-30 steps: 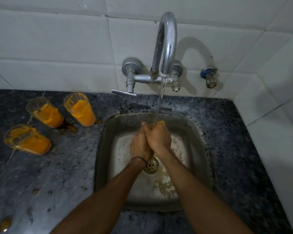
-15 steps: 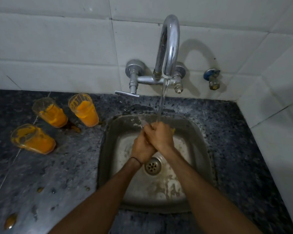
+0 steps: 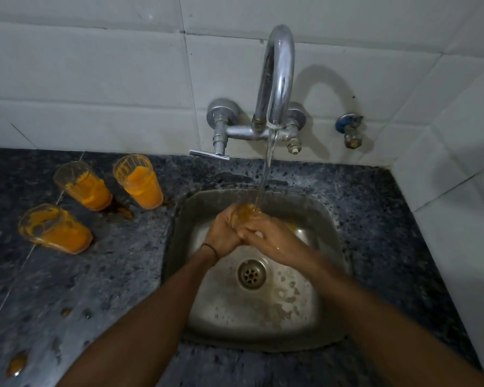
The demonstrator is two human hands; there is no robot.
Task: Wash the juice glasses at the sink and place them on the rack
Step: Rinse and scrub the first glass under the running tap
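A juice glass (image 3: pixel 246 214), smeared with orange residue, is held upright over the far half of the sink (image 3: pixel 179 227), its mouth directly under the water stream (image 3: pixel 265 174) that falls from the curved chrome faucet (image 3: pixel 277 79). Both hands enclose it: the left hand (image 3: pixel 223 233) curls round its left side, and the right hand (image 3: pixel 267 238) wraps it from the right, fingers lying over those of the left; most of the glass is hidden behind them. A thin dark band (image 3: pixel 211 249) circles the left wrist. The drain (image 3: pixel 251 274) lies just near of the hands, in the stained steel basin.

On the dark speckled table (image 3: pixel 101 280) to the left of the sink stand three more glasses, each coated with orange juice: the right glass (image 3: pixel 139 181) nearest the sink, the middle glass (image 3: pixel 84 185) beside it, and the near-left glass (image 3: pixel 53 229) apart from both. A brown spill (image 3: pixel 120 211) lies between the two far glasses. A juice drop (image 3: pixel 16 365) sits at the near left edge. The lever handle (image 3: pixel 209 154) projects below the faucet's left valve; a small blue-capped valve (image 3: pixel 349 130) is set in the white tiled wall (image 3: pixel 95 79) to the right.
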